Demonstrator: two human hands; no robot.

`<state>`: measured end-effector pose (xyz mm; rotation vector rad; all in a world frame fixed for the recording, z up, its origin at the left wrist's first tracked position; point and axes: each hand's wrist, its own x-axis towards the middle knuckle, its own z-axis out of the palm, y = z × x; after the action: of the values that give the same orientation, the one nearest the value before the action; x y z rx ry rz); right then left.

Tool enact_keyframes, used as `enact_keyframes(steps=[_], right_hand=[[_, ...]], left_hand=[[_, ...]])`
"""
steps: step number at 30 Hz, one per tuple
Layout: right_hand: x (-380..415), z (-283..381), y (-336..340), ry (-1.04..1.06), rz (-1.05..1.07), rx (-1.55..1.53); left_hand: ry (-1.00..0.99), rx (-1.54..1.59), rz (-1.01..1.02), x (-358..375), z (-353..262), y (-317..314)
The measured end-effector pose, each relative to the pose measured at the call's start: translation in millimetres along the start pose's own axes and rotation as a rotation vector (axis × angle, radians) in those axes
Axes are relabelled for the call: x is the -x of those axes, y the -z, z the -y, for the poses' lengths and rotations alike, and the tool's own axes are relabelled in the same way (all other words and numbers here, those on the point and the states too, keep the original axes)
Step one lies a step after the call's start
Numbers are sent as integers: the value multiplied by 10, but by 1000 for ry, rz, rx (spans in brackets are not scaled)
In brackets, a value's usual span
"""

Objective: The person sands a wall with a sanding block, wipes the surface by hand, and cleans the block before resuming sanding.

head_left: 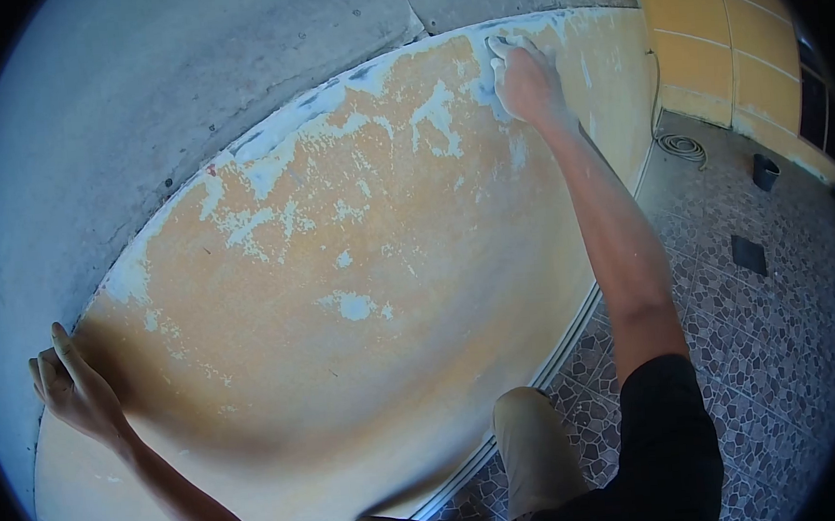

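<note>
A curved-looking wall (337, 218) with worn orange-yellow paint and pale scraped patches fills the middle of the view. High on it, near the white patchy upper edge, my right hand (524, 77) is pressed against the surface with bent fingers, closed over something I cannot make out. My left hand (76, 386) rests at the wall's upper edge on the left, its thumb raised and its other fingers curled; no object shows in it. Whitish dust covers the fingers of the right hand.
Grey concrete (183, 93) lies beyond the wall's edge. On the right are a patterned tile floor (735, 374), a coiled hose (683, 148), a dark bucket (766, 172), a floor drain cover (749, 256) and a yellow wall (693, 48). My knees are near the wall's base.
</note>
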<state>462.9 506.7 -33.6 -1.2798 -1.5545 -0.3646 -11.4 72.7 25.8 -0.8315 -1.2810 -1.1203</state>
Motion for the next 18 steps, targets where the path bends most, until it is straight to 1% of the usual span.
enact_keyframes(steps=[1, 2, 4, 5, 7, 8, 11, 13, 14, 16, 17, 18], right_hand=[[-25, 24, -32, 21, -76, 42], [-165, 12, -12, 33, -86, 41], [-238, -65, 2, -2, -14, -29], [-192, -86, -22, -8, -12, -32], [-54, -47, 19, 129, -88, 29], [-91, -27, 40, 141, -98, 36], [-146, -39, 27, 79, -82, 42], [-328, -60, 110, -69, 80, -62], [-267, -35, 84, -68, 81, -60], [-48, 26, -42, 36, -97, -26], [10, 60, -86, 54, -105, -26], [94, 84, -126, 65, -160, -8]], left_hand=[[49, 3, 4, 9, -15, 2], [59, 1, -9, 31, -4, -16], [0, -19, 1, 16, 29, -3], [-7, -19, 4, -4, 21, -11], [11, -17, -9, 18, 19, -8], [25, -14, -19, 40, 23, -25], [45, -12, -14, 33, 7, -40], [17, -39, -28, 12, 6, -34], [19, -39, -27, 5, -7, -24], [23, 1, 8, 28, -33, 16], [38, -3, -6, 42, -23, 19], [16, -13, -13, 29, -17, 4]])
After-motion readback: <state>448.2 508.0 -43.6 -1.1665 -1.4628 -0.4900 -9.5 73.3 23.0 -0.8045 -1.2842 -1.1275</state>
